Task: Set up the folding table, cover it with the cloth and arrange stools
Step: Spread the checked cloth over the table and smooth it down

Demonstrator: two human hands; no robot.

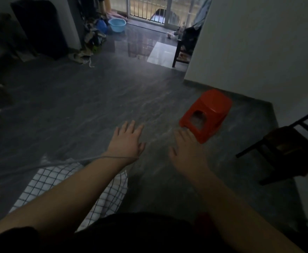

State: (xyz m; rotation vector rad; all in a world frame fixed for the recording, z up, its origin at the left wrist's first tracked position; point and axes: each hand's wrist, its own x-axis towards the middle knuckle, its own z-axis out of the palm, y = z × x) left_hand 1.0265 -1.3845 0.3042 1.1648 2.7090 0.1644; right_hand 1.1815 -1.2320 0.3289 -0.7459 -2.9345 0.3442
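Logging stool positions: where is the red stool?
Head view: the red stool sits right of centre on the floor, just beyond the right hand, near the wall.

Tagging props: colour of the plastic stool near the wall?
The plastic stool is red; head view shows it best.

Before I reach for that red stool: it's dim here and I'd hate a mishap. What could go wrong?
The red stool sits on a glossy floor, so it may slide if your right hand only nudges it. A thin cord crosses the wrist of your left hand by the checked cloth; reaching further might snag it. The dark chair at the right is hard to see and could trip you.
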